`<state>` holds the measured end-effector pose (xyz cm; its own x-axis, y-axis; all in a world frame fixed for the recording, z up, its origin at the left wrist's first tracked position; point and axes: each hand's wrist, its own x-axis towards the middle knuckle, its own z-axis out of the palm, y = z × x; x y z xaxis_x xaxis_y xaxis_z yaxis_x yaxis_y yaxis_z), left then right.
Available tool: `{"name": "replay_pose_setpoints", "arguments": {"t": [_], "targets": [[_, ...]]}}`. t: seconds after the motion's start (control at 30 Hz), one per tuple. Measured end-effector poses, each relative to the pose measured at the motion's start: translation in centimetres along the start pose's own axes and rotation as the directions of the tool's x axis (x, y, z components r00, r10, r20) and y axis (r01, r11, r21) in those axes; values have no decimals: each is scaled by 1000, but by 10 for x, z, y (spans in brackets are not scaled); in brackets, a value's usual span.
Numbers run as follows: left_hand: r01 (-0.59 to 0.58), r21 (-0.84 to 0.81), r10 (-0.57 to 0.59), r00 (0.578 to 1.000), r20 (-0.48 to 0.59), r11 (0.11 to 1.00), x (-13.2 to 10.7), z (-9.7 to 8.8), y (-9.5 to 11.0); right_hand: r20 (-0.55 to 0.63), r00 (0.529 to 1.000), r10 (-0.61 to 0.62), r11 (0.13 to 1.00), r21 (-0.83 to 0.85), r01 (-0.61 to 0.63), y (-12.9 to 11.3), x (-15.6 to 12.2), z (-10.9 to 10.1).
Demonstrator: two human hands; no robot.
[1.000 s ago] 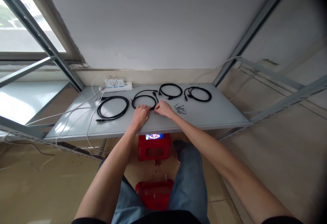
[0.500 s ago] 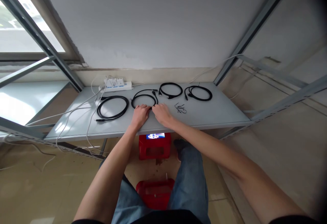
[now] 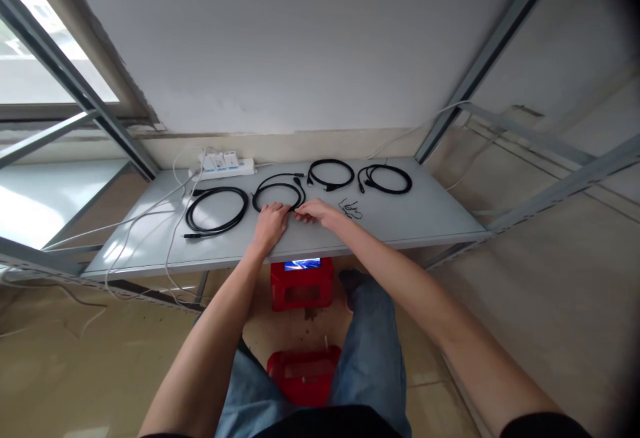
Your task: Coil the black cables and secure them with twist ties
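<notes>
A coiled black cable (image 3: 278,185) lies on the grey shelf, its two plug ends toward the back. My left hand (image 3: 271,225) is closed over the coil's front edge and presses it near the shelf. Beside it my right hand (image 3: 316,211) pinches at the coil's front right, fingertips curled; what is between them is too small to make out. Just right of that hand lie several thin black ties (image 3: 351,209) in a loose bunch. More coiled cables surround these: a left coil (image 3: 215,231), a back coil (image 3: 331,161) and a right coil (image 3: 390,191).
A white power strip (image 3: 225,170) with plugged-in adapters stands at the back left, its white cords (image 3: 133,219) trailing over the shelf (image 3: 400,225). Metal uprights (image 3: 480,85) frame both sides. Below are a red stool (image 3: 301,291) with a lit screen (image 3: 303,264) and another red stool (image 3: 305,378).
My right hand has turned and its fingers have curled into a pinch beside the coil. The left hand stays on the cable. The whole view has shifted slightly.
</notes>
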<state>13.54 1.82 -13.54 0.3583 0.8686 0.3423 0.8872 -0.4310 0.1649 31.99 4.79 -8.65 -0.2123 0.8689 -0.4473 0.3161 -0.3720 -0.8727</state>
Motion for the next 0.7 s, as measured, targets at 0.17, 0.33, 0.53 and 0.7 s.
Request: {"name": "replay_pose_setpoints", "arguments": {"t": [0.17,0.33,0.53,0.7], "targets": [[-8,22,8,1000,-20,1000,0,0,0,92,990,109,993,41,-113,-7,7,-7],[-6,52,6,1000,-17,999,0,1,0,32,994,108,994,8,-108,-8,8,-5],[-7,43,7,1000,-4,999,-1,0,1,-101,995,-22,999,-49,17,3,10,6],[2,28,-3,1000,19,1000,0,1,1,-175,909,-378,900,-301,316,23,7,14]]}}
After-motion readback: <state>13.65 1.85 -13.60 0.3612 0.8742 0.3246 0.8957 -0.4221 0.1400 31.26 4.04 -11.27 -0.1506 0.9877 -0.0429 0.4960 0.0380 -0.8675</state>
